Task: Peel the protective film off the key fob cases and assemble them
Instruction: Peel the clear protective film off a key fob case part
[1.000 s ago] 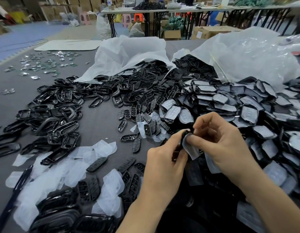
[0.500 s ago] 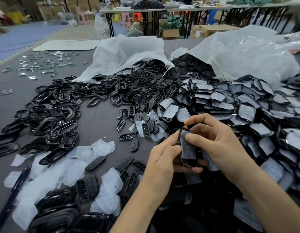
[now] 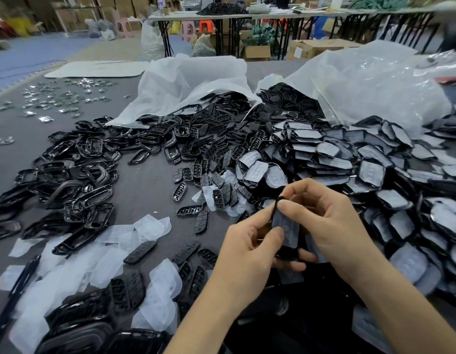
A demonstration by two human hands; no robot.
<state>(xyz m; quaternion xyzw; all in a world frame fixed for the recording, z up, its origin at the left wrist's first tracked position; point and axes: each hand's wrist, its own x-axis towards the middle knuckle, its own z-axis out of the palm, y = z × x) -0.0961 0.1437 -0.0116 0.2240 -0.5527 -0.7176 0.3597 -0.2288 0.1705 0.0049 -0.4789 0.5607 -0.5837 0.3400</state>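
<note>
Both hands meet above the near edge of the grey table (image 3: 145, 185), just right of its middle, and together hold one key fob case (image 3: 285, 227). Left hand (image 3: 250, 249) grips the case's lower half, its thumb pressed on the face and its fingers curled behind. Right hand (image 3: 331, 223) pinches the upper end, the index fingertip lying on the top corner. The case stands nearly upright, its long axis running from the person's lap up and away and leaning a little to the left; its broad, film-covered face is turned toward the camera. Whether the film's corner has lifted cannot be told. Directly beyond and to the right, a heap of film-covered cases (image 3: 349, 162) fills the surface out to the right edge, touching two white plastic bags (image 3: 191, 83) at the far side. A pile of black frames (image 3: 76, 175) occupies the left. Peeled film pieces (image 3: 68, 264) lie along the near left corner. Between the frames and the small button inserts (image 3: 216, 195) runs a bare strip of surface, the only open room near the hands.
</note>
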